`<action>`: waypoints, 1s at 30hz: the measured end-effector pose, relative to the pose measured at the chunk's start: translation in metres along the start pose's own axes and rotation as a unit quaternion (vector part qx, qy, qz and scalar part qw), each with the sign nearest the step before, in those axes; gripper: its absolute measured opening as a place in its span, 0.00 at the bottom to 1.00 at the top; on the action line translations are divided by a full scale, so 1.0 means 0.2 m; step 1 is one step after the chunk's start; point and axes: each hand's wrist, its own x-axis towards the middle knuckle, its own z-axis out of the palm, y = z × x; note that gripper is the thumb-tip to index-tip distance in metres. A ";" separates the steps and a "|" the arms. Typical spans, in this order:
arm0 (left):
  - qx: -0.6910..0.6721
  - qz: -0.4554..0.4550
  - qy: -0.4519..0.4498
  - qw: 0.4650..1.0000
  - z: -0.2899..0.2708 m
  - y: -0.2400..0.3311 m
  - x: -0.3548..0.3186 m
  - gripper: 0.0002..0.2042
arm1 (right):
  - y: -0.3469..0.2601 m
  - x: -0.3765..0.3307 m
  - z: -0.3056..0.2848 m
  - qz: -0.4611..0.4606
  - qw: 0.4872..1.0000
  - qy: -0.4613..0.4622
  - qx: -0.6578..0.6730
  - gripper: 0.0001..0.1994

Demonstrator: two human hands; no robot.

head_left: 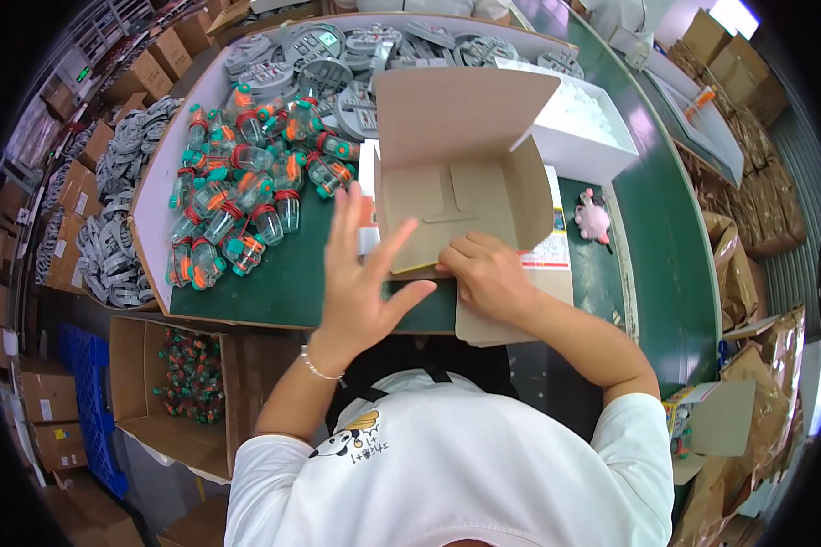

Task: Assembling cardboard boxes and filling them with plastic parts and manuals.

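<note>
An open cardboard box point(410, 196) stands on the green table in front of me, its lid raised at the far side and its brown inside showing no contents. My right hand point(485, 273) has its fingers curled on the box's front edge, closed on the cardboard there. My left hand point(360, 287) is up beside the box's front left corner, fingers spread, holding nothing. Under and beside the box lie flat printed cartons point(549, 255), partly hidden by my right hand and the box. Left of the box is a heap of clear plastic jars point(251, 191) with green and orange parts.
Round grey plastic parts point(324, 80) are piled along the table's far side. A white box point(588, 146) of small white pieces stands at the back right, near a pink toy point(593, 217). Below the table's left edge sits a carton point(137, 383) with more green and orange parts.
</note>
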 end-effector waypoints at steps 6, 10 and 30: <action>0.031 -0.005 0.109 0.994 -0.20 -0.44 0.53 0.16 | -0.14 0.07 -0.25 0.039 0.998 0.026 0.031 0.09; 0.153 -0.117 -0.070 0.979 -0.04 -0.83 0.75 0.17 | -0.13 0.28 -0.56 0.050 0.976 0.214 0.003 0.08; -0.179 -0.294 -0.059 0.937 -0.23 -0.82 0.85 0.19 | 1.26 0.41 -0.63 0.362 0.918 -0.125 -0.099 0.10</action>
